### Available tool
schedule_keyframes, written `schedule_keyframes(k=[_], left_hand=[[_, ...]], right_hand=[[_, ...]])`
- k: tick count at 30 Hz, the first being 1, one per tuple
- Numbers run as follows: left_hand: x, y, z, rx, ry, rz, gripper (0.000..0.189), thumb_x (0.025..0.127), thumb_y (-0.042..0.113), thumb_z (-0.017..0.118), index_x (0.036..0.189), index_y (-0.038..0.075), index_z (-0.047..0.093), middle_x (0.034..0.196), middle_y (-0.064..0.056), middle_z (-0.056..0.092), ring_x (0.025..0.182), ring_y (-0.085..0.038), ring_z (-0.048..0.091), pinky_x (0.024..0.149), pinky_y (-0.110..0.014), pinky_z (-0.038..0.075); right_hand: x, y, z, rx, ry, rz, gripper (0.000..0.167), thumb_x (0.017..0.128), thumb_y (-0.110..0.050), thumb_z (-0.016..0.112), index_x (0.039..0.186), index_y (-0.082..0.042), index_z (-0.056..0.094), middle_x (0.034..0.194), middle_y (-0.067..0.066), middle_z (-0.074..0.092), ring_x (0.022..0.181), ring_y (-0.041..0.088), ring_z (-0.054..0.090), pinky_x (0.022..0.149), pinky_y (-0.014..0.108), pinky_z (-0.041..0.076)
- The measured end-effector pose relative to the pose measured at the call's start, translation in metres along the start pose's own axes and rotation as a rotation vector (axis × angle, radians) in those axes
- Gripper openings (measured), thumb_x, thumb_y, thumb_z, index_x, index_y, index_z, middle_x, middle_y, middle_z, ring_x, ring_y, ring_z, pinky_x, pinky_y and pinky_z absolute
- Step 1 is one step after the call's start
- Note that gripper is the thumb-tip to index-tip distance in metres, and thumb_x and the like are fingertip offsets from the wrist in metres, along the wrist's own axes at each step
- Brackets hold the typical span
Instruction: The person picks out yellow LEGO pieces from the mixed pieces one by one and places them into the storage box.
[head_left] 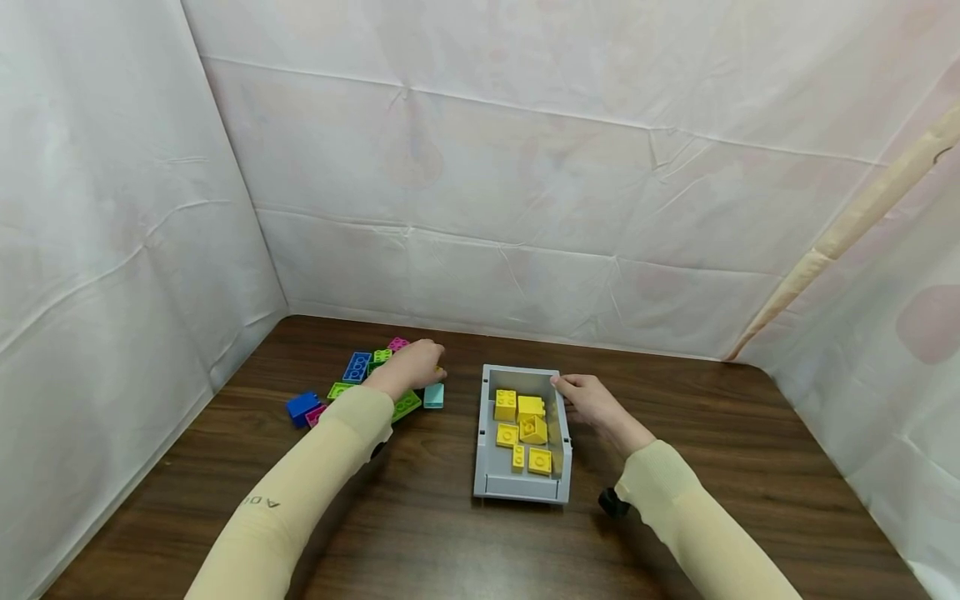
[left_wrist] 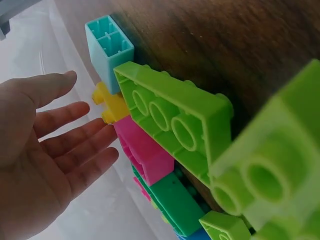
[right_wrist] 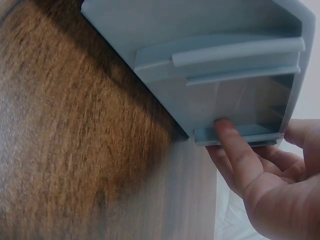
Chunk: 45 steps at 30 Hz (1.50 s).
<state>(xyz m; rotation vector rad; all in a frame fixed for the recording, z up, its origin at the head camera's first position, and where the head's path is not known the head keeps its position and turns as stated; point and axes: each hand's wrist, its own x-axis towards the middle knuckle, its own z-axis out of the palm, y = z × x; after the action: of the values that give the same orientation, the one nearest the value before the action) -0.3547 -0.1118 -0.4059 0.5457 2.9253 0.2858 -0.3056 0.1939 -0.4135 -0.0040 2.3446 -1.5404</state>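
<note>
My left hand (head_left: 414, 367) reaches over a group of building blocks, its fingers loosely extended and holding nothing. In the left wrist view its fingertips are close beside a yellow block (left_wrist: 115, 104), between a light blue block (left_wrist: 111, 50) and a pink block (left_wrist: 145, 150). My right hand (head_left: 592, 400) grips the far right part of a grey bin (head_left: 517, 488). Its thumb lies at the rim and, in the right wrist view, its fingers lie against the outer wall (right_wrist: 165, 100). Several yellow blocks (head_left: 530, 407) sit inside the bin.
Lime green blocks (left_wrist: 175, 105), a green block (left_wrist: 175, 200) and blue blocks (head_left: 303, 408) lie around my left hand on the dark wood table (head_left: 420, 533). White sheeting (head_left: 510, 283) hangs behind the table and at both sides.
</note>
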Motion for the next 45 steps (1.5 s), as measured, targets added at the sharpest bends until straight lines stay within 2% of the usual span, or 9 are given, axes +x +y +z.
schedule_keyframes(k=[5, 7, 9, 11, 13, 23, 32, 40, 45], left_hand=[[0.005, 0.001, 0.000, 0.009, -0.019, -0.020, 0.043, 0.093, 0.023, 0.059, 0.130, 0.000, 0.055, 0.128, -0.016, 0.057, 0.115, -0.030, 0.056, 0.095, -0.043, 0.047], [0.006, 0.001, 0.001, 0.018, -0.027, -0.036, 0.039, 0.093, 0.023, 0.060, 0.125, 0.001, 0.058, 0.122, -0.015, 0.061, 0.104, -0.027, 0.061, 0.087, -0.040, 0.051], [0.008, 0.001, 0.002, 0.024, -0.036, -0.048, 0.031, 0.093, 0.023, 0.061, 0.116, 0.002, 0.063, 0.108, -0.013, 0.066, 0.087, -0.022, 0.064, 0.076, -0.035, 0.053], [0.010, 0.002, 0.003, 0.027, -0.044, -0.060, 0.024, 0.092, 0.022, 0.061, 0.106, 0.004, 0.066, 0.094, -0.009, 0.066, 0.072, -0.017, 0.060, 0.065, -0.030, 0.050], [0.012, 0.003, 0.004, 0.032, -0.050, -0.070, 0.019, 0.092, 0.021, 0.062, 0.100, 0.005, 0.066, 0.084, -0.006, 0.064, 0.064, -0.016, 0.055, 0.060, -0.028, 0.046], [0.017, 0.008, 0.005, 0.041, -0.071, -0.098, 0.021, 0.091, 0.017, 0.063, 0.106, 0.004, 0.064, 0.092, -0.008, 0.065, 0.070, -0.015, 0.058, 0.063, -0.028, 0.048], [0.017, 0.007, 0.006, 0.044, -0.069, -0.102, 0.020, 0.091, 0.018, 0.062, 0.105, 0.003, 0.064, 0.083, -0.006, 0.063, 0.065, -0.015, 0.055, 0.060, -0.027, 0.047], [0.016, 0.008, 0.004, 0.046, -0.061, -0.077, 0.011, 0.093, 0.013, 0.058, 0.094, 0.005, 0.064, 0.072, -0.006, 0.057, 0.057, -0.014, 0.048, 0.054, -0.025, 0.043], [0.014, 0.012, 0.001, 0.077, -0.042, -0.046, 0.011, 0.093, 0.012, 0.056, 0.093, 0.004, 0.064, 0.076, -0.006, 0.058, 0.060, -0.015, 0.049, 0.055, -0.026, 0.044]], right_hand=[[0.000, -0.001, 0.000, 0.000, 0.004, 0.007, 0.049, 0.101, -0.032, 0.044, 0.131, 0.006, 0.048, 0.117, 0.021, 0.060, 0.102, 0.025, 0.063, 0.082, 0.038, 0.055], [0.000, -0.002, 0.000, -0.004, 0.005, 0.011, 0.049, 0.101, -0.032, 0.044, 0.131, 0.006, 0.048, 0.117, 0.021, 0.060, 0.102, 0.024, 0.063, 0.081, 0.037, 0.055], [0.000, -0.002, 0.000, -0.003, 0.008, 0.014, 0.049, 0.101, -0.032, 0.044, 0.131, 0.006, 0.048, 0.117, 0.021, 0.060, 0.102, 0.024, 0.063, 0.081, 0.037, 0.055], [-0.001, -0.002, -0.001, -0.007, 0.009, 0.019, 0.049, 0.101, -0.032, 0.043, 0.131, 0.006, 0.048, 0.118, 0.021, 0.060, 0.103, 0.025, 0.062, 0.081, 0.037, 0.055], [-0.001, -0.002, -0.001, -0.005, 0.010, 0.025, 0.049, 0.101, -0.033, 0.043, 0.132, 0.006, 0.047, 0.118, 0.021, 0.059, 0.104, 0.025, 0.062, 0.081, 0.036, 0.055], [-0.003, -0.002, -0.001, -0.017, 0.020, 0.034, 0.048, 0.101, -0.033, 0.043, 0.130, 0.005, 0.050, 0.118, 0.020, 0.060, 0.103, 0.023, 0.061, 0.081, 0.037, 0.055], [-0.003, -0.002, -0.001, -0.001, 0.017, 0.028, 0.048, 0.101, -0.033, 0.043, 0.130, 0.005, 0.050, 0.117, 0.019, 0.061, 0.100, 0.022, 0.062, 0.080, 0.036, 0.055], [-0.002, -0.001, 0.000, -0.010, 0.015, 0.027, 0.050, 0.101, -0.034, 0.043, 0.134, 0.004, 0.046, 0.119, 0.020, 0.060, 0.103, 0.023, 0.062, 0.081, 0.037, 0.055], [-0.001, -0.001, -0.001, -0.012, 0.013, 0.017, 0.050, 0.101, -0.033, 0.043, 0.134, 0.005, 0.046, 0.118, 0.021, 0.060, 0.101, 0.023, 0.063, 0.081, 0.037, 0.055]])
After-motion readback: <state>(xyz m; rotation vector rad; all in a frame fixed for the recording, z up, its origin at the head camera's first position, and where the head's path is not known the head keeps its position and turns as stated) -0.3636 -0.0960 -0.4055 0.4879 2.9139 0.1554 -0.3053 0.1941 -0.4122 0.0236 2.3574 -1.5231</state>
